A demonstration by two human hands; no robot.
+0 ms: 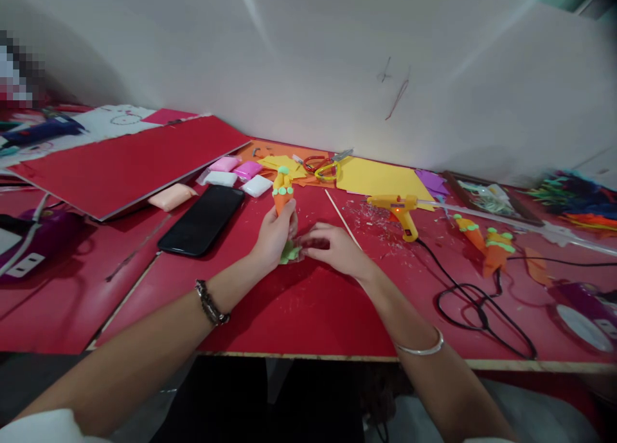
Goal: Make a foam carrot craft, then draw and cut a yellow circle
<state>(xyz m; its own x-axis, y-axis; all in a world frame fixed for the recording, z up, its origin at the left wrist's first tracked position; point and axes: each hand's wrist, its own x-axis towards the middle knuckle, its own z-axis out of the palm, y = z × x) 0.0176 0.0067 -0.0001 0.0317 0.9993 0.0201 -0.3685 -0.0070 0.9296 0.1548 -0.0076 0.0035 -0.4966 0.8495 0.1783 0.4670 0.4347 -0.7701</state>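
Note:
My left hand [276, 237] is closed around a small orange and yellow craft cone [283, 192], held upright, with light green dots on it. Just below its fingers is a light green crumpled piece [290, 253], partly hidden; whether it is clay or in a wrapper I cannot tell. My right hand [332, 247] has its fingertips pinched at the right edge of that green piece. A thin pale stick [342, 218] lies on the red table behind my right hand. Two similar orange cones, a left one [470, 233] and a right one [497, 250], rest at the right.
A yellow glue gun [400, 211] with a black cord [457, 289] lies right. A black phone [202, 221] and several clay packets [248, 170] are left. Scissors [328, 165] and a yellow sheet [380, 178] lie along the wall. A red board [139, 160] leans at left.

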